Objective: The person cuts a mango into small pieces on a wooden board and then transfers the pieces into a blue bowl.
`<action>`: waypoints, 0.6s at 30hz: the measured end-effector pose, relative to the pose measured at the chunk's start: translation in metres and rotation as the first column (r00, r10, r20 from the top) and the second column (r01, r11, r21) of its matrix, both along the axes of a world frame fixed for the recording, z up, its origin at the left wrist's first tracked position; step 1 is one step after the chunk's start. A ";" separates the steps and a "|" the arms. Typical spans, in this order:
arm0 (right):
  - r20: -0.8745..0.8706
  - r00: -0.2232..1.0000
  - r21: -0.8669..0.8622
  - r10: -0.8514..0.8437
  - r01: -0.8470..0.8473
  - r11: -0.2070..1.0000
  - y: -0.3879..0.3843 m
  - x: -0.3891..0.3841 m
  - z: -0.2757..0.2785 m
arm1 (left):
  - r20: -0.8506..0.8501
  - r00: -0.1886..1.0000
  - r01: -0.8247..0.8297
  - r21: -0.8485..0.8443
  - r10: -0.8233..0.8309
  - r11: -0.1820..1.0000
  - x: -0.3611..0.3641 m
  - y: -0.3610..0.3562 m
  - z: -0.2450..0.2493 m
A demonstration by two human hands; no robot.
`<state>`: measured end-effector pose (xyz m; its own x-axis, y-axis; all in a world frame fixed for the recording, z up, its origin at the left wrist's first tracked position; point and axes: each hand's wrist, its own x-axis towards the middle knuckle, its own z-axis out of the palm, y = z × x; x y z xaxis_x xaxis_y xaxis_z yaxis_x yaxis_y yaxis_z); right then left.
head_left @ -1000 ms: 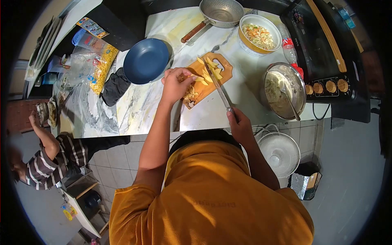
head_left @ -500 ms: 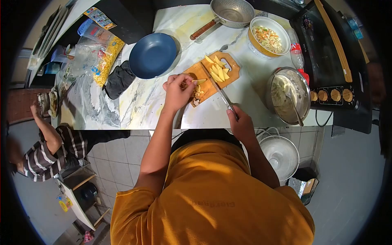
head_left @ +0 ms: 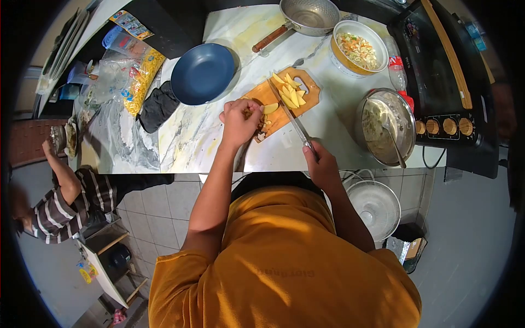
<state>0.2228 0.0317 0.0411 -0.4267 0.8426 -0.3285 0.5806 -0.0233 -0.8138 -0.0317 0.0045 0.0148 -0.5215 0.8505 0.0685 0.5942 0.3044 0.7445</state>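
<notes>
My right hand [head_left: 322,165] is wrapped round the handle of a knife [head_left: 291,117], whose blade slants up and left across a wooden cutting board [head_left: 312,98]. Pale yellow wedges [head_left: 293,93] lie to the right of the blade, near the board's handle hole. On the board's left part my left hand [head_left: 241,119] has its fingers curled beside a single yellow wedge [head_left: 270,108]; what those fingers hold, if anything, is hidden. Small scraps [head_left: 264,128] lie on the board beside that hand.
A blue pan [head_left: 203,74] and black cloth [head_left: 158,107] are left of the board. Behind are a metal pan [head_left: 309,16] and a bowl of chopped vegetables [head_left: 356,50]. A steel bowl with spoon [head_left: 386,127] stands right, near an oven [head_left: 437,76]. Another person [head_left: 71,197] is far left.
The wedge by my left hand now lies flatter and shows more of its pale face. My left fingers have curled back slightly from it. The knife has barely moved.
</notes>
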 end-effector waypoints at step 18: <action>-0.064 0.997 0.013 -0.038 0.039 0.999 -0.002 0.003 -0.002 | -0.318 0.887 0.327 -0.081 -0.335 0.942 -0.029 0.044 -0.003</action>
